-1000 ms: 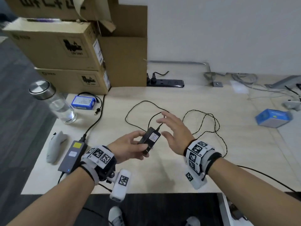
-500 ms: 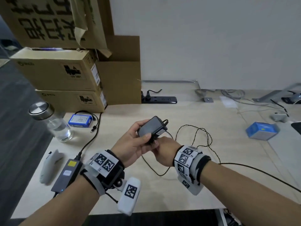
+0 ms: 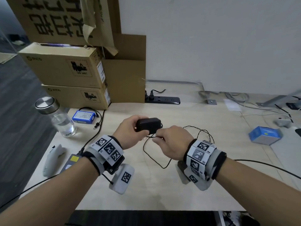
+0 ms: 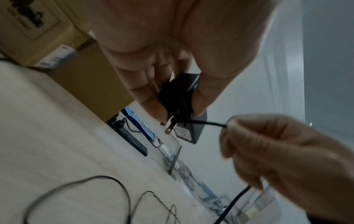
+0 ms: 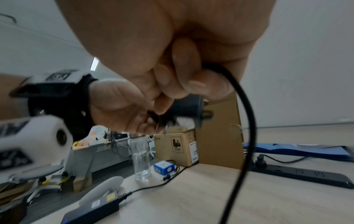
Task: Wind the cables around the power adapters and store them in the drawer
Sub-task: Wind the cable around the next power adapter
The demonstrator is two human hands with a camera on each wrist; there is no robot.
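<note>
A small black power adapter [image 3: 148, 125] is held above the desk by my left hand [image 3: 130, 134], thumb on one side and fingers on the other; its plug prongs [image 4: 169, 126] stick out below. My right hand [image 3: 171, 141] pinches the adapter's thin black cable [image 4: 206, 123] close to the adapter. The slack cable [image 3: 156, 159] hangs in a loop to the desk and trails right in loose coils [image 3: 203, 133]. A second, larger black adapter [image 5: 91, 212] with a yellow label lies at the desk's left edge, partly hidden under my left wrist in the head view.
Stacked cardboard boxes [image 3: 68, 70] stand at the back left. A clear bottle [image 3: 57, 118], a blue battery pack [image 3: 85, 116] and a grey controller [image 3: 52, 159] lie on the left. A black power strip [image 3: 162, 100] sits by the wall. A blue box [image 3: 265, 135] lies at the right.
My left hand has lifted the small adapter off the desk and turned it. My right hand, open a second ago, has closed on the cable beside the adapter.
</note>
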